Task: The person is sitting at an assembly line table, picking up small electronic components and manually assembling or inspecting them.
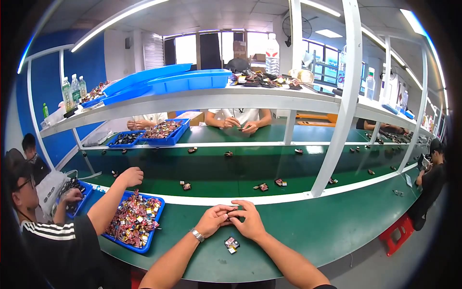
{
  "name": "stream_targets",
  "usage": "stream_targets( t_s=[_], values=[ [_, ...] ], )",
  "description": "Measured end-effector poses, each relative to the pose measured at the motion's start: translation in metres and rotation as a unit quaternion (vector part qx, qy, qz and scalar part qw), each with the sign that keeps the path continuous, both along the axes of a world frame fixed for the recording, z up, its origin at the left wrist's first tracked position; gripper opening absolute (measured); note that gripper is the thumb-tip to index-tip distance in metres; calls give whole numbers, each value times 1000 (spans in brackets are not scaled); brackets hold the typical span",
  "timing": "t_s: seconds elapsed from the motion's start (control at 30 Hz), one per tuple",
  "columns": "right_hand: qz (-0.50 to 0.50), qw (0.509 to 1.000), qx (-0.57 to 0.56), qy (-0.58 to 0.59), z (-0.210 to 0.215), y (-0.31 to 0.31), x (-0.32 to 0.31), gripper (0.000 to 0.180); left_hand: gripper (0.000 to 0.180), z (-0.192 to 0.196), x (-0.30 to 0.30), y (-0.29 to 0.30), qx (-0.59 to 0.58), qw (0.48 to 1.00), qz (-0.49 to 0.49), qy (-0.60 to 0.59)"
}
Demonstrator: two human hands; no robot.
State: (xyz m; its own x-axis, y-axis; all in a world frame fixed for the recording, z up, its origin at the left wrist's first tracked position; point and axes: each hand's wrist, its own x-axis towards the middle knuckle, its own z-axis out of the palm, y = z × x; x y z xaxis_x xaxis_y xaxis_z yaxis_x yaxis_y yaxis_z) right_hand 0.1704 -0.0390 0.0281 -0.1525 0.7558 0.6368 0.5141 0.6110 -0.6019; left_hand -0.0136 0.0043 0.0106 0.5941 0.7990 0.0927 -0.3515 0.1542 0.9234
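Observation:
My left hand point(215, 220), with a metal watch on its wrist, and my right hand point(248, 222) meet above the green bench point(298, 231). Between their fingertips they pinch a small dark part point(233, 210); the fingers cover most of it, so its exact kind is hidden. Just below my hands, a small electronic assembly point(231, 244) with black, white and yellow areas lies on the bench. To the left, a blue tray point(157, 226) is heaped with many similar small red, yellow and white pieces.
A co-worker's arm point(111, 196) reaches over the tray from the left. Beyond the white rail point(269, 199) runs a green conveyor belt point(216, 166) carrying scattered small assemblies. A slanted white post point(337, 106) supports an overhead shelf point(192, 100). People sit opposite and at right.

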Motion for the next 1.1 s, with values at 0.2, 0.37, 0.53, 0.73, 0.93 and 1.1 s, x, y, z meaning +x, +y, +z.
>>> stream_targets(
  t_s=[0.2,0.37,0.53,0.73,0.93,1.1],
  values=[
    [2,998,51,-21,9,-4,-8,17,23,-7,-7,3,0,1000,8,-26],
    [-24,999,44,-3,0,-1,-5,15,23,-8,-2,5,2,999,-7,-47],
    [-12,999,30,19,-3,2,-10,17,25,-11,-3,4,10,999,9,-41],
    [-28,999,11,20,0,-1,-10,19,30,-7,2,1,-9,999,31,-41],
    [-58,991,115,-42,3,2,-8,14,30,-2,1,-1,-14,999,41,-24],
    [-68,989,116,-63,6,0,-14,19,29,-5,-2,1,-24,999,39,-27]
  ],
)
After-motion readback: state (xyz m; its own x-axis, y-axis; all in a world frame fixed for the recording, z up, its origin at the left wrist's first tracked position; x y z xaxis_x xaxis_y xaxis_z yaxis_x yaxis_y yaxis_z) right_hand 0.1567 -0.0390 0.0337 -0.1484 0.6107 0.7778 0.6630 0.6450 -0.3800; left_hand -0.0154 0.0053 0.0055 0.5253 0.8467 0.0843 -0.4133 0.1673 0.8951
